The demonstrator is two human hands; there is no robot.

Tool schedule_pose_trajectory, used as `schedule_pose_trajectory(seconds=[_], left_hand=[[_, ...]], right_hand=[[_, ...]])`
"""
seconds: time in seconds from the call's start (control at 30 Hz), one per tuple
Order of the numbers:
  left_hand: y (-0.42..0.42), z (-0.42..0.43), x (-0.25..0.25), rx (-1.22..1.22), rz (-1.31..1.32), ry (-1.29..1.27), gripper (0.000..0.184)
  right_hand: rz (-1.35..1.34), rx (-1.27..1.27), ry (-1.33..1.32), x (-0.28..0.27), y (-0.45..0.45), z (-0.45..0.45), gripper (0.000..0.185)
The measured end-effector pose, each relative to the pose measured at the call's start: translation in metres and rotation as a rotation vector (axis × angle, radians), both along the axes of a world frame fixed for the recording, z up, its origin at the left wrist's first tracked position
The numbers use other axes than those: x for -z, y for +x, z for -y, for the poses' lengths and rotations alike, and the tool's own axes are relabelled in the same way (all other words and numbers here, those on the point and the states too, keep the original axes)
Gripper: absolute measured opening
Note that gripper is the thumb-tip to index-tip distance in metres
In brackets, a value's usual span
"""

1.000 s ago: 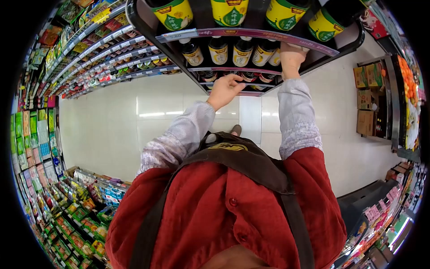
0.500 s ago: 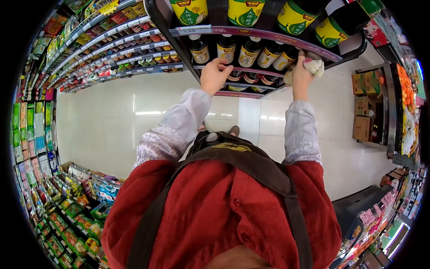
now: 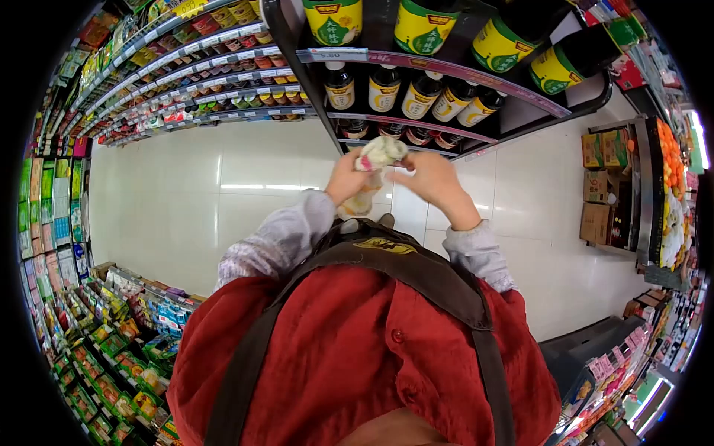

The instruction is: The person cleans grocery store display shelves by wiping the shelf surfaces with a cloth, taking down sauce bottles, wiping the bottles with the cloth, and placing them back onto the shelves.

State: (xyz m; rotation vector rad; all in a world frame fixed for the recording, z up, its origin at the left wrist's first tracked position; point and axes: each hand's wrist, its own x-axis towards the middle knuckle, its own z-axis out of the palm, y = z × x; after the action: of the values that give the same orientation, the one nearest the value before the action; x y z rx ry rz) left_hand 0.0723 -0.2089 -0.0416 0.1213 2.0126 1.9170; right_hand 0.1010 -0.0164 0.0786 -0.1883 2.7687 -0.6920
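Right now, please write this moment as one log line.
left hand: holds cloth | right hand: beside cloth, contact unclear | yellow-labelled bottles: on shelf

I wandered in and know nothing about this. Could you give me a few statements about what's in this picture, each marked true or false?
1. The left hand holds a cloth. True.
2. The right hand grips a bottle. False: it is by the cloth, with no bottle in its grasp.
3. Bottles stand on the shelves. True.
4. The apron is white. False: it is dark brown.
5. The shirt under it is red. True.
6. Both hands wear gloves. False: they are bare.
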Motion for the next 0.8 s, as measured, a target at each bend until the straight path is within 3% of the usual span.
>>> schedule_pose_trajectory(seconds=[0.03, 0.1, 0.13, 0.2, 0.3, 0.4, 0.53, 0.8], left_hand=[[0.000, 0.016, 0.001, -0.007, 0.002, 0.001, 0.038], [0.003, 0.051, 0.001, 0.030, -0.011, -0.234, 0.039], [0.005, 0.064, 0.002, 0.017, -0.009, -0.235, 0.039], [0.008, 0.085, 0.005, 0.070, -0.055, -0.423, 0.037], [0.016, 0.107, 0.017, 0.011, 0.042, -0.418, 0.038], [0.021, 0.124, 0.031, -0.047, 0.019, -0.451, 0.042], [0.027, 0.140, 0.033, -0.099, 0.083, -0.462, 0.045], [0.022, 0.167, 0.041, -0.145, 0.126, -0.397, 0.044]], right_hand=[[-0.027, 0.127, -0.075, -0.003, -0.010, 0.001, 0.041], [-0.321, 0.306, -0.259, -0.019, -0.032, 0.008, 0.039], [-0.517, 0.317, -0.310, -0.013, -0.051, 0.011, 0.040], [-0.602, 0.368, -0.296, -0.008, -0.084, 0.020, 0.043], [-0.419, 0.437, -0.198, -0.011, -0.115, 0.036, 0.042], [-0.748, 0.481, -0.224, 0.014, -0.140, 0.041, 0.043], [-0.723, 0.487, -0.169, 0.027, -0.154, 0.043, 0.037], [-0.746, 0.406, -0.365, 0.039, -0.160, 0.058, 0.025]])
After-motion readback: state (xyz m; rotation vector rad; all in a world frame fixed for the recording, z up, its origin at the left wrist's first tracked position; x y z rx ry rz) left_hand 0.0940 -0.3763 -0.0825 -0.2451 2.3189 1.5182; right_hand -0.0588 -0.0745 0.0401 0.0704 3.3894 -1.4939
